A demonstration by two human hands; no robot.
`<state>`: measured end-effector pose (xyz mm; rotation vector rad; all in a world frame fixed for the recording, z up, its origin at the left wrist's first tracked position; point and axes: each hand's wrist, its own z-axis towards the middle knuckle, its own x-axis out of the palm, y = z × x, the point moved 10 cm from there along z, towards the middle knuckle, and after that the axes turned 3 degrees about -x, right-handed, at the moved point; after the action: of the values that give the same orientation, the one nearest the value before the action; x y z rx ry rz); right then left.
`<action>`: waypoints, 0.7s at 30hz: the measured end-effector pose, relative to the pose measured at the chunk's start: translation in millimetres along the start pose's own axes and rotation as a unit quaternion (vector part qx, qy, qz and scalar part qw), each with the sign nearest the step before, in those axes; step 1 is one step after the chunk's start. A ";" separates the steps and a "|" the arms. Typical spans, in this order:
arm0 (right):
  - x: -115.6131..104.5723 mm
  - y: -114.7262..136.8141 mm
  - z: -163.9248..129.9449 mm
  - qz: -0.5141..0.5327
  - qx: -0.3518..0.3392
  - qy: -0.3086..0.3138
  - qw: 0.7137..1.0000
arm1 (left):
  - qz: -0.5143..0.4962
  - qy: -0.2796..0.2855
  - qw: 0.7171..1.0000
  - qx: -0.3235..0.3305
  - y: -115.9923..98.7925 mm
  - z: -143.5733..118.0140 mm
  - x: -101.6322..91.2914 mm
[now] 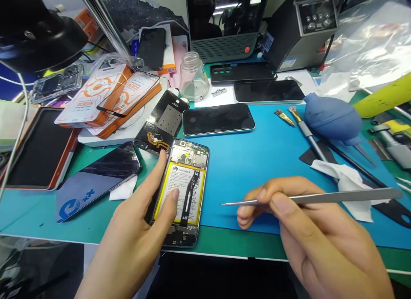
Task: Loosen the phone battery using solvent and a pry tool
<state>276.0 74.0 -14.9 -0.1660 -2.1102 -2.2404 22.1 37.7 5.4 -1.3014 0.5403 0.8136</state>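
Observation:
My left hand (138, 222) grips an opened phone (189, 150) by its left side, thumb on the battery and index finger along the upper left edge. The Huawei battery (180, 177) is white with a yellow border and a black strip bearing a white arrow. Just beyond that index finger lies a black phone back cover (165, 119) with an orange flex cable (159, 140). In my right hand (308, 222) is a pair of metal tweezers (337, 197), held nearly level. Their points face left, apart from the phone, over the blue mat (257, 162).
Several phones lie around, one black phone (218, 119) just behind. A glass jar (193, 76) and orange-white boxes (96, 93) stand back left. At right are brushes (308, 134), a blue air blower (332, 117) and white tissue (348, 183). A black lamp (35, 37) overhangs the left.

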 end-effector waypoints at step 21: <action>7.7 4.5 -23.1 0.000 0.006 0.145 0.989 | 0.019 -0.051 0.978 0.202 -85.5 -40.8 8.1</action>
<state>268.0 50.9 -10.8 0.1536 -1.9688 -2.1002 97.5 -5.4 44.1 -0.8731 0.6130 0.7513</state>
